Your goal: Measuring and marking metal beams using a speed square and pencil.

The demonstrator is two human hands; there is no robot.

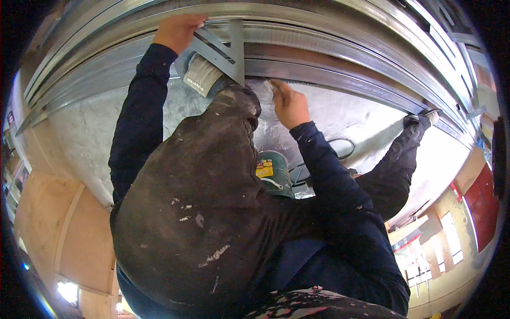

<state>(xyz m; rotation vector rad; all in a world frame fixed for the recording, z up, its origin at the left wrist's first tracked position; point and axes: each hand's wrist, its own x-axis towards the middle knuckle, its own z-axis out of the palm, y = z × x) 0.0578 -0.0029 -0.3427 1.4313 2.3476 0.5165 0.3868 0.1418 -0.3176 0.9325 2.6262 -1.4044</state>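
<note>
My left hand [179,33] is at the upper left, its fingers closed at the corner of a grey metal triangular square [237,50]. The square lies against the long metal profiles [324,45], its straight edge crossing several of them and its tip reaching my trouser leg. Below and right of the square is my right hand [291,105], closed in a pinch beside the nearest profile. A small brownish tip shows at its fingers, too little to name. Under the square, part of my light grey footwear [202,74] shows.
A dark green bucket [274,173] with a yellow label stands between my legs. Near it a black cable [342,146] loops on the grey floor [212,106]. My other shoe [423,118] rests by the profiles at right. Plywood panels [64,218] stand at left.
</note>
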